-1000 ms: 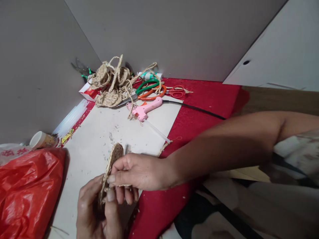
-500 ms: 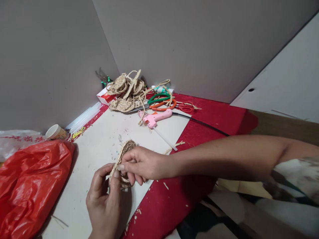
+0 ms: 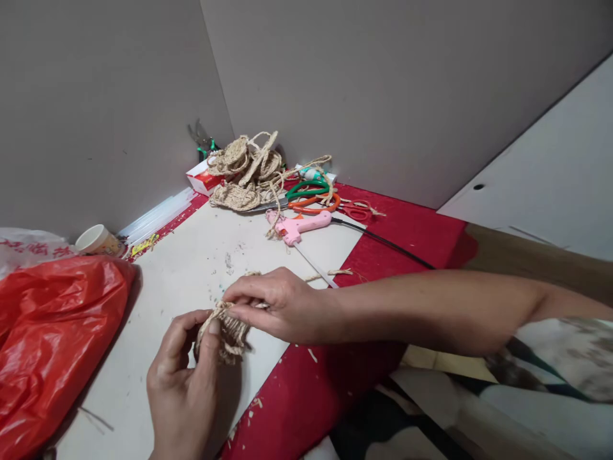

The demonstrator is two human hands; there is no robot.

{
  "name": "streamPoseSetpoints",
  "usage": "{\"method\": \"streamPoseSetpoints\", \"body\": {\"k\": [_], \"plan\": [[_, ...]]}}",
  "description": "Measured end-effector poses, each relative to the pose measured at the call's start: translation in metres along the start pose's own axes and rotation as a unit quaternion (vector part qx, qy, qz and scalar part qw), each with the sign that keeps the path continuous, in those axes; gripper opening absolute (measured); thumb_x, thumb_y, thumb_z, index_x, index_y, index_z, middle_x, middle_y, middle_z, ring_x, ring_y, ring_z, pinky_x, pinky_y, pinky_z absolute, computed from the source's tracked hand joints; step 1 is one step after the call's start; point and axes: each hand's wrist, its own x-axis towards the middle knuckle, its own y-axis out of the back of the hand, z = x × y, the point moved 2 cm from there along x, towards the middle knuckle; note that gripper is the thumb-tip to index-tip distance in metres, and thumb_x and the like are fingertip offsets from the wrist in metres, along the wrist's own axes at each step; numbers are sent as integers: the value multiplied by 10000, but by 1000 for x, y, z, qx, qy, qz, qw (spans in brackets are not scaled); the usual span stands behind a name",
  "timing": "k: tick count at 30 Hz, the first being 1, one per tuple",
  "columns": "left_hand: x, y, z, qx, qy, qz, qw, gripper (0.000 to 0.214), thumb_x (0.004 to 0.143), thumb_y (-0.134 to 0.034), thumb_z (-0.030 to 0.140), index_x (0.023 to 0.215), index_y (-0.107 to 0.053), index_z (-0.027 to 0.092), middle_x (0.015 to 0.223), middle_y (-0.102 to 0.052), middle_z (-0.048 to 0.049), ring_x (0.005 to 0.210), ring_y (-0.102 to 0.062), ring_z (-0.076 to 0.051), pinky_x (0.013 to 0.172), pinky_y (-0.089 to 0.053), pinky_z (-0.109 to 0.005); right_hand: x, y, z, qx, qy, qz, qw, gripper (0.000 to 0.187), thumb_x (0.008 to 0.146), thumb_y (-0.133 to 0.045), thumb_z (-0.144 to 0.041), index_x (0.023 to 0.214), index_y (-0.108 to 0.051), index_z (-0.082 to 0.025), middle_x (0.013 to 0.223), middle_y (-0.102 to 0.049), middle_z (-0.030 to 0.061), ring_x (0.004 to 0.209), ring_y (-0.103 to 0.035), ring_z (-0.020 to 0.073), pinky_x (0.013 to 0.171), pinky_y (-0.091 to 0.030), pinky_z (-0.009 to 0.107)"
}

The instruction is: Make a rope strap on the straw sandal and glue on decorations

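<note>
A small piece of braided straw cord [image 3: 234, 332], coiled in rows, is held between my two hands above the white board [image 3: 191, 268]. My left hand [image 3: 184, 370] pinches its left edge between thumb and fingers. From the right, my right hand [image 3: 282, 306] closes on its upper edge, thumb below and fingers above. The fingers hide part of the piece. Beyond my right hand lies a pink hot glue gun [image 3: 306, 223] with a clear glue stick [image 3: 313, 263] sticking out of it.
At the back are a pile of braided straw pieces [image 3: 239, 195], green-and-orange-handled scissors [image 3: 306, 188], red scissors [image 3: 357, 209] and pliers [image 3: 204, 140]. Along the left stand a paper cup [image 3: 98, 241], glue sticks [image 3: 158, 214] and a red plastic bag [image 3: 62, 319]. A black cord [image 3: 393, 243] runs right.
Both hands and the straw piece have shifted; the left moved slightly left and down. The piece has tilted, its rows now facing up more. My right fingers have moved onto its top edge.
</note>
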Motion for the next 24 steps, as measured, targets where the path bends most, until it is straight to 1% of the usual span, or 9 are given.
{"method": "streamPoseSetpoints", "body": {"k": [4, 6, 8, 10, 13, 15, 19, 21, 24], "plan": [[3, 2, -3, 9, 13, 9, 1000, 251, 798, -701, 451, 933, -674, 241, 839, -705, 10, 709, -640, -121, 642, -509, -197, -1, 0, 1, -106, 95, -6, 990, 163, 954, -493, -210, 1043, -609, -136, 869, -708, 27, 748, -635, 93, 681, -449, 195], [3, -1, -3, -7, 28, 8, 1000, 270, 782, -713, 460, 915, -663, 230, 806, -698, 7, 681, -636, -123, 611, -509, -196, -2, 0, 1, -167, 137, -11, 976, 182, 962, -471, -213, 1057, -608, -139, 833, -699, 16, 741, -631, 100, 666, -438, 215], [1, -5, -3, -23, 45, 6, 999, 282, 776, -717, 456, 913, -651, 218, 782, -691, 0, 659, -634, -131, 586, -506, -207, -2, 0, 2, -213, 161, -34, 963, 207, 968, -451, -219, 1048, -621, -133, 794, -683, 15, 744, -622, 116, 668, -432, 238], [-1, -9, -4, -30, 59, 11, 998, 276, 791, -704, 439, 927, -644, 207, 790, -688, -12, 652, -634, -140, 580, -507, -228, -1, -1, 4, -233, 156, -74, 957, 236, 978, -432, -232, 1022, -640, -130, 817, -675, 28, 784, -616, 131, 704, -440, 254], [-2, -10, -7, -35, 56, 12, 998, 260, 798, -698, 412, 933, -642, 196, 839, -687, -29, 676, -637, -148, 603, -517, -248, 0, -3, 8, -233, 123, -114, 958, 263, 986, -424, -255, 1024, -658, -142, 962, -670, 53, 874, -602, 147, 773, -454, 271], [0, -9, -7, -49, 66, 0, 997, 258, 791, -711, 405, 933, -644, 202, 850, -690, -26, 693, -638, -147, 614, -519, -242, 0, -5, 10, -224, 112, -117, 961, 258, 983, -433, -250, 1048, -660, -146, 1009, -658, 61, 900, -589, 150, 802, -457, 272], [4, -6, -4, -96, 113, -14, 989, 274, 769, -740, 414, 932, -651, 213, 836, -700, -12, 689, -633, -135, 596, -511, -209, -1, -7, 11, -214, 132, -96, 963, 239, 962, -462, -210, 1089, -653, -142, 993, -649, 63, 908, -574, 154, 845, -449, 273], [6, -7, -2, -120, 129, -33, 984, 284, 762, -746, 417, 926, -652, 205, 818, -694, -11, 676, -629, -129, 587, -507, -199, -2, -7, 12, -221, 132, -88, 962, 228, 955, -477, -211, 1087, -654, -156, 990, -642, 59, 898, -567, 158, 827, -448, 275], [8, -9, -4, -169, 166, -79, 968, 262, 778, -734, 401, 918, -643, 200, 804, -682, -9, 678, -638, -130, 592, -504, -200, -2, -7, 12, -220, 110, -92, 965, 235, 977, -451, -243, 1032, -662, -155, 957, -633, 67, 859, -564, 154, 780, -455, 270]]}}
